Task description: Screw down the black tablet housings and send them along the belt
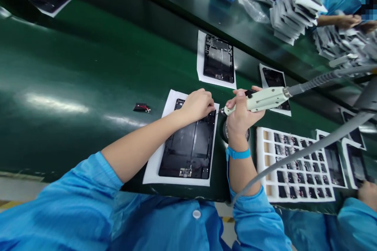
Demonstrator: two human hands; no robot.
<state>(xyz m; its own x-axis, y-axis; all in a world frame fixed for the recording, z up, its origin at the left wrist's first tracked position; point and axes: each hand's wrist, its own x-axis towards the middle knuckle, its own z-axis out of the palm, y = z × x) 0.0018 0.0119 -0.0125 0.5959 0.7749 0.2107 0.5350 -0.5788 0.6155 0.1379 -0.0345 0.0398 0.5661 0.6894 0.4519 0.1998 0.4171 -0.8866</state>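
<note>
An opened black tablet [188,145] lies on a white sheet [153,170] in front of me. My left hand [198,106] rests over its upper end, fingers curled together near the upper right corner; whatever they hold, if anything, is hidden. A pale green electric screwdriver [266,99] is in the grip of my right hand [243,115]. It is held nearly level, and its thin bit points left at that same corner, close to my left fingertips. Partly covered by my right wrist, a round dish [225,131] stands beside the tablet; its contents are unclear.
A white compartment tray [266,184] of small black parts stands right. The screwdriver's grey cable [294,153] crosses over it. Left lies a small black part with red wires [141,107]. Another opened tablet [219,60] lies beyond. Co-workers' hands [349,20] and stacked sheets [294,11] are at the back.
</note>
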